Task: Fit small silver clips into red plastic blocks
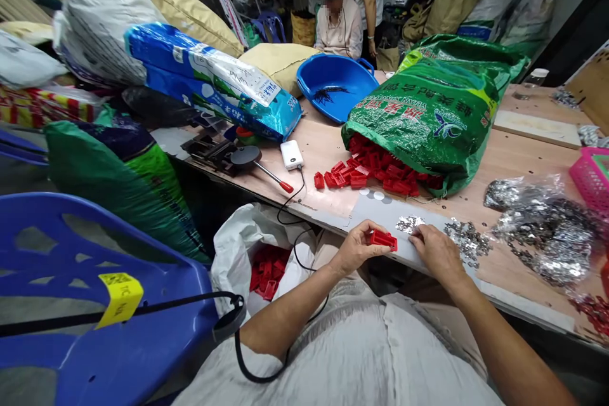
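My left hand (356, 250) is closed on a red plastic part (383, 240), a small hollow box shape, held over the table's front edge. To its right, my right hand (438, 254) has its thumb and fingers pinched together beside a small pile of shiny metal pieces (410, 223). Whatever sits in that pinch is too small to make out. A second, wider heap of metal pieces (469, 241) lies just beyond the right hand on a grey sheet (375, 208). Red parts (352, 174) spill onto the table from a green woven bag (423, 120).
Below the table edge, a white sack (233, 244) holds more red parts. A hand press (245, 155), a white device (292, 155) with a cable, and a blue basin (337, 85) stand leftward. Bagged metal pieces (552, 235) lie right. A blue chair (95, 222) is left; two people are behind.
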Demonstrator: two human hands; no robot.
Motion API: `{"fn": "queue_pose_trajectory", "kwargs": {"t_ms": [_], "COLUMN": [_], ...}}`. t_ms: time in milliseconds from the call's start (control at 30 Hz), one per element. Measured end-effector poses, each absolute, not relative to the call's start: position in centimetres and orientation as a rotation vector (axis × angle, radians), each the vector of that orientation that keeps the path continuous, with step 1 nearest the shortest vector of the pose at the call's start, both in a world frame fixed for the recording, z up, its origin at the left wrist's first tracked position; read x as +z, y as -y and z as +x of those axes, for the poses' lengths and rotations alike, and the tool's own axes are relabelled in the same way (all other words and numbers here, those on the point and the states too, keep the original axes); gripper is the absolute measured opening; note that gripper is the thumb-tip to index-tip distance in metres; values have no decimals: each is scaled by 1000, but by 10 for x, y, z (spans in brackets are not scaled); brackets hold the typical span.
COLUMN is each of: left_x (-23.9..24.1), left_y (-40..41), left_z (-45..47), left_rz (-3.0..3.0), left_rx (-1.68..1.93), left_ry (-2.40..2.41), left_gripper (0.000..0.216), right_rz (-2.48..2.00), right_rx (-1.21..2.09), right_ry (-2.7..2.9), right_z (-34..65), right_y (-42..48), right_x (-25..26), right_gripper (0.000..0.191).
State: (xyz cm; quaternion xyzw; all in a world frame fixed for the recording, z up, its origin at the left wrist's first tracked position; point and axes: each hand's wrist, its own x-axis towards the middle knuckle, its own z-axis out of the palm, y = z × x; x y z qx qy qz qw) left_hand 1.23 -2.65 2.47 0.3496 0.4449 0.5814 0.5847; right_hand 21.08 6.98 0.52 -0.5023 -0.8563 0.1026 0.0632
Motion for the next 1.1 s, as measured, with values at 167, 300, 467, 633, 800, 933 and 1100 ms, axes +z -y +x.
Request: {"fn": "queue_pose_trajectory", "kwargs": {"t_ms": [167,300,467,633,800,933,1100], "left_x": [26,27,28,26,25,24,20], "left_y": [26,23,20,20,20,19,18], "left_z": [14,15,17,18,16,14,13], "left_rz": [798,821,846,875,870,843,819], "left_rx": [1378,1368,1377,1370,1371,1388,1400], "left_ry": [-998,-1012,-1005,-1013,-1006,-1022,-1022], "left_gripper": [49,50,49,50,48,47,47], "right_rz": [-1465,-1440,-1451,-1448,-1449,-1464,-1477], "right_rx": [268,252,203,230,300,323,339], "right_ry": [2607,2600,2627,2639,2617,2567,2603], "right_z": [212,214,211,207,213,223,227], "right_y": [-68,-67,-66,-66,-69,-76,-79], "right_x": [2,0,2,2,5,10,14], "right_gripper": [13,13,13,14,17,20,20]}}
